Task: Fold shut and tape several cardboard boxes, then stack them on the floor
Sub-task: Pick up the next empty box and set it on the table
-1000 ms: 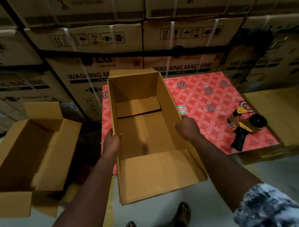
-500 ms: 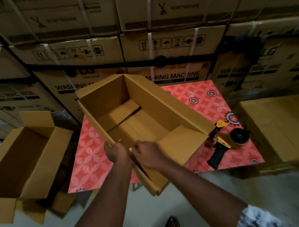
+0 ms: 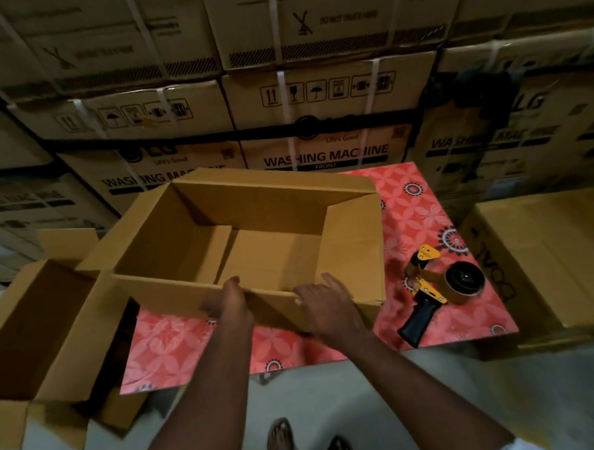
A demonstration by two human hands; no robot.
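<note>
Storeroom packing: a person handles an open cardboard box (image 3: pixel 254 206) sitting on a red patterned table (image 3: pixel 421 216). The left hand (image 3: pixel 229 304) grips the box's near wall, thumb hooked over the rim. The right hand (image 3: pixel 328 306) lies just beside it, fingers spread and apparently flat against the same wall, though blur makes the contact hard to judge. A tape dispenser (image 3: pixel 441 286) lies on the table just right of the box. A second open box (image 3: pixel 38 324) stands at left and a closed carton (image 3: pixel 545 248) at right, with washing machine cartons (image 3: pixel 323 155) stacked behind
</note>
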